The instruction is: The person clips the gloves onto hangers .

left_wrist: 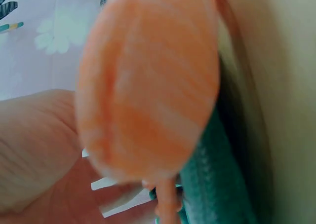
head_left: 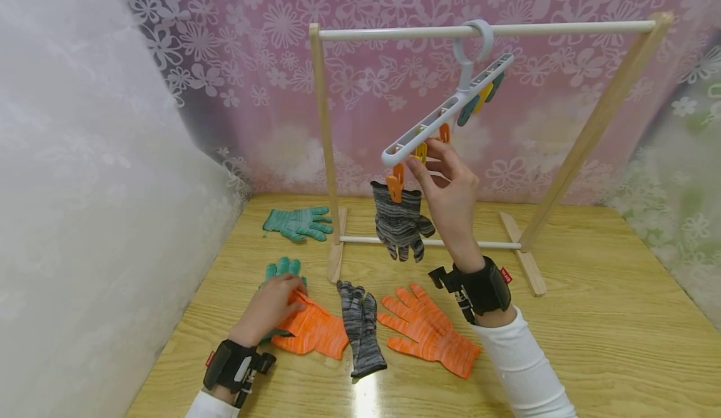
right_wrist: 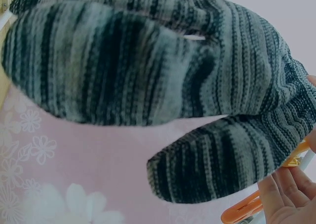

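Observation:
High at the rack, my right hand [head_left: 453, 202] pinches a yellow clothespin [head_left: 420, 152] under the near end of a pale grey clip hanger [head_left: 425, 131]. Beside it, an orange clothespin [head_left: 395, 189] grips the cuff of a black-and-grey knit glove [head_left: 395, 221], which hangs fingers down; this glove [right_wrist: 237, 61] fills much of the right wrist view. Down on the table, my left hand [head_left: 273, 305] holds the edge of an orange glove [head_left: 322, 331], whose blurred orange knit [left_wrist: 148, 86] is close in the left wrist view. A green glove [head_left: 283, 268] lies partly hidden beneath that hand.
The hanger hooks over the white bar [head_left: 569, 29] of a wooden rack [head_left: 586, 136]. More clothespins [head_left: 481, 97] hang at its far end. On the table lie another green glove [head_left: 298, 223], a second black-and-grey glove [head_left: 360, 330] and a second orange glove [head_left: 425, 330].

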`<state>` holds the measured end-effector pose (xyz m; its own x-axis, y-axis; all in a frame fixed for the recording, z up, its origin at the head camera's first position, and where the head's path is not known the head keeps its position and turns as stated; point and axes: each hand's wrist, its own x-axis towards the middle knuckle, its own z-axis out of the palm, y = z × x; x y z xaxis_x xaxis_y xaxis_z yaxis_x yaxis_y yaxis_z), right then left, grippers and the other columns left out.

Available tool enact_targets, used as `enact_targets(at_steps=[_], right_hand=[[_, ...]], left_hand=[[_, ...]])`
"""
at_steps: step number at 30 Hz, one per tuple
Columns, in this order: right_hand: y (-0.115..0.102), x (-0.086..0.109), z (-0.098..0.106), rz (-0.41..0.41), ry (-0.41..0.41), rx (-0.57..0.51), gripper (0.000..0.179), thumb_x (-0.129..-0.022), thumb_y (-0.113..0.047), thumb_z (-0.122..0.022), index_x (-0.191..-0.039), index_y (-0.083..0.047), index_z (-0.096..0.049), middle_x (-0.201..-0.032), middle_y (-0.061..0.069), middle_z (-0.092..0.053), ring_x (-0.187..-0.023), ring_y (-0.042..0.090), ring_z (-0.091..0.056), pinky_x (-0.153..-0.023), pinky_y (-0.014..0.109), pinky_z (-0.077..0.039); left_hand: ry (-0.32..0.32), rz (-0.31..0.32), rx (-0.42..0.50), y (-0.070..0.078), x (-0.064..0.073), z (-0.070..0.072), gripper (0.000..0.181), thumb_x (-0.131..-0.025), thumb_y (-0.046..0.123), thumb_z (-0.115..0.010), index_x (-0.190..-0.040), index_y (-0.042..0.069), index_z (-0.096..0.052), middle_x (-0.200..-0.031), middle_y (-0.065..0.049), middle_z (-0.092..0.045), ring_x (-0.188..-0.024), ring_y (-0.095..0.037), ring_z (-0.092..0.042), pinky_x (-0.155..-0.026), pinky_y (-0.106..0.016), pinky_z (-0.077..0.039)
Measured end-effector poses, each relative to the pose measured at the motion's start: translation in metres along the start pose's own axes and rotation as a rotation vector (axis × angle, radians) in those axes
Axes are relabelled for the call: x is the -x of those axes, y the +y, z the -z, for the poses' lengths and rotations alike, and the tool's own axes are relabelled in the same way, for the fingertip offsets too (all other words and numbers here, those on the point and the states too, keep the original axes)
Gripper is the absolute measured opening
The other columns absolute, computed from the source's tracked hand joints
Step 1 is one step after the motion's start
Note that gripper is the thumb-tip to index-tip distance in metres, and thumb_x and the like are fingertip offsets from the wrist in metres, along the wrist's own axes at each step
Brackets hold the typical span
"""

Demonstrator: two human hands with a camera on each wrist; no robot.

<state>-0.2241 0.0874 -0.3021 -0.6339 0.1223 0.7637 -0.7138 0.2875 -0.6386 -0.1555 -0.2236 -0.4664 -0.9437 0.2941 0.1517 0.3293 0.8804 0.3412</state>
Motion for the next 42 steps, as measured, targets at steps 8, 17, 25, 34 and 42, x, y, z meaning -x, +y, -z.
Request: enact_targets(at_steps=[8, 17, 25, 34, 42], right_hand=[[0.000, 0.001, 0.000, -0.003, -0.006, -0.013, 0.040, -0.092, -0.008, -0.075, -0.130, -0.001, -0.066, -0.112, 0.016, -0.072, -0.089, -0.001, -0.067, -0.076, 0.017, -0.058], [0.000, 0.000, 0.001, -0.002, -0.005, -0.009, 0.039, -0.093, -0.009, -0.075, -0.130, -0.002, -0.066, -0.113, 0.016, -0.072, -0.090, 0.002, -0.067, -0.076, 0.019, -0.058], [0.002, -0.001, 0.002, 0.001, 0.003, -0.004, 0.040, -0.092, -0.008, -0.076, -0.131, -0.003, -0.066, -0.113, 0.015, -0.072, -0.090, -0.001, -0.067, -0.076, 0.017, -0.057], [0.001, 0.000, 0.001, 0.004, -0.006, -0.012, 0.041, -0.092, -0.009, -0.075, -0.132, -0.004, -0.066, -0.115, 0.014, -0.072, -0.092, 0.000, -0.068, -0.079, 0.018, -0.058], [0.000, 0.001, 0.002, -0.001, -0.008, -0.010, 0.040, -0.093, -0.009, -0.075, -0.132, -0.003, -0.066, -0.114, 0.015, -0.072, -0.091, 0.000, -0.068, -0.079, 0.018, -0.058]], left_hand=[[0.031, 0.037, -0.032, -0.004, -0.005, -0.001, 0.016, -0.085, 0.011, -0.083, -0.089, 0.011, -0.067, -0.077, 0.001, -0.059, -0.063, -0.012, -0.049, -0.056, -0.029, -0.043], [0.065, 0.074, -0.009, -0.007, -0.008, -0.002, 0.019, -0.085, 0.011, -0.083, -0.092, 0.010, -0.066, -0.073, 0.002, -0.054, -0.056, -0.009, -0.042, -0.049, -0.024, -0.034], [0.197, -0.010, -0.077, 0.001, -0.009, 0.007, 0.024, -0.076, 0.009, -0.089, -0.092, 0.010, -0.072, -0.100, -0.012, -0.071, -0.088, -0.032, -0.066, -0.068, -0.041, -0.057], [0.084, -0.123, 0.052, 0.033, -0.021, 0.015, 0.020, -0.086, 0.012, -0.082, -0.103, 0.013, -0.073, -0.109, -0.007, -0.072, -0.085, -0.026, -0.066, -0.066, -0.033, -0.054], [-0.215, -0.156, 0.125, 0.042, -0.022, -0.004, 0.024, -0.087, 0.018, -0.081, -0.109, 0.013, -0.072, -0.109, -0.004, -0.068, -0.098, -0.025, -0.067, -0.077, -0.036, -0.057]])
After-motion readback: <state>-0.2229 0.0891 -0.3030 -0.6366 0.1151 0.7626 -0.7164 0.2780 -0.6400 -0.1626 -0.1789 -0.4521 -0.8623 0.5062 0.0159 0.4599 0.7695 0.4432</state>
